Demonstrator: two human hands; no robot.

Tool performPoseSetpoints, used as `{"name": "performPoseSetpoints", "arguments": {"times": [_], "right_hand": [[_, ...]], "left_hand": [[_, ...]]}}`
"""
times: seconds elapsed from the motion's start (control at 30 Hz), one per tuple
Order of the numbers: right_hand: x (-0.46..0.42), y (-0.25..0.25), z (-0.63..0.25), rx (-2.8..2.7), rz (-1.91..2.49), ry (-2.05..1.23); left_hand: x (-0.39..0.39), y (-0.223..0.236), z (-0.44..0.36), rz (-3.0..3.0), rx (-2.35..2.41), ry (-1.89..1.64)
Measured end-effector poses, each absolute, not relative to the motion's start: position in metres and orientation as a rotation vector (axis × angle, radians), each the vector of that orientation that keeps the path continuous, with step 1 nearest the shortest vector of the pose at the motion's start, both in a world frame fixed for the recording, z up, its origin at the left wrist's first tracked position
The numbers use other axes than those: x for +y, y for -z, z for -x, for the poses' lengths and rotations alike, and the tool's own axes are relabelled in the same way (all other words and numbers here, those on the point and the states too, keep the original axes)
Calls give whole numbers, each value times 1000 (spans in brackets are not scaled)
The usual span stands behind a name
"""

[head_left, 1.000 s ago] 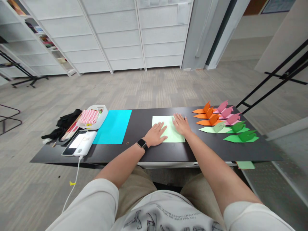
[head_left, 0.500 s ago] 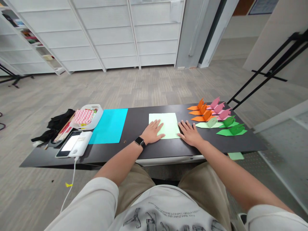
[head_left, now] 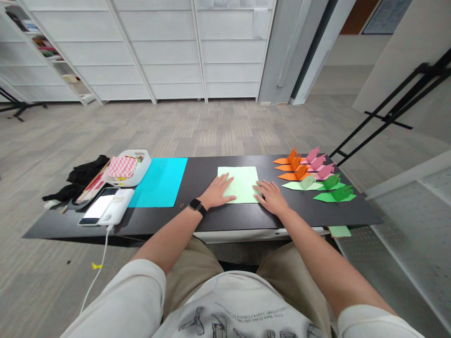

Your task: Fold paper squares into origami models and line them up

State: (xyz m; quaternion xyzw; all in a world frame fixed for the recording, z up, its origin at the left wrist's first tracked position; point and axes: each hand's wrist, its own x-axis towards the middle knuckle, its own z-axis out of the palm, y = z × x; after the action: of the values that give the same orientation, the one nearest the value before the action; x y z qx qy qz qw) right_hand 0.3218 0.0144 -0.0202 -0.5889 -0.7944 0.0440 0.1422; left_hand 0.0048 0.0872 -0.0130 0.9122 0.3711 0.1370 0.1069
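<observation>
A pale green sheet of paper (head_left: 243, 184) lies flat on the black table (head_left: 207, 217) in front of me. My left hand (head_left: 216, 191) rests on its left side, open, fingers spread, with a black watch (head_left: 197, 205) on the wrist. At the paper's right edge lies my right hand (head_left: 272, 197), also open, its fingertips on or beside the edge. To the right stand folded paper cranes in rows: orange (head_left: 294, 173), pink (head_left: 324, 171), dark green (head_left: 338, 193) and one light green (head_left: 307, 183).
On the left are a blue sheet of paper (head_left: 161, 183), a white basket (head_left: 143, 171) with a pink-patterned packet, a black cloth (head_left: 84, 172) and a phone (head_left: 97, 209). A white power bank (head_left: 116, 209) trails a cable (head_left: 102, 263). A black metal stand (head_left: 373, 122) is at right.
My right hand has slid from the paper's upper right part down to its right edge. The left hand stays on the left side. The camera view has shifted slightly.
</observation>
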Motion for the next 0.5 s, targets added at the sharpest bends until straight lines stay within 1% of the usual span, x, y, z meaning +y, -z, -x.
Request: {"name": "performPoseSetpoints", "arguments": {"times": [0.17,0.5], "right_hand": [[15,21,-324,-2287,1666,-95],[13,19,-325,-2244,1617,-139]], "left_hand": [[67,0,27,-2749,848,-540],[48,11,26,-2804,899,-667]]}}
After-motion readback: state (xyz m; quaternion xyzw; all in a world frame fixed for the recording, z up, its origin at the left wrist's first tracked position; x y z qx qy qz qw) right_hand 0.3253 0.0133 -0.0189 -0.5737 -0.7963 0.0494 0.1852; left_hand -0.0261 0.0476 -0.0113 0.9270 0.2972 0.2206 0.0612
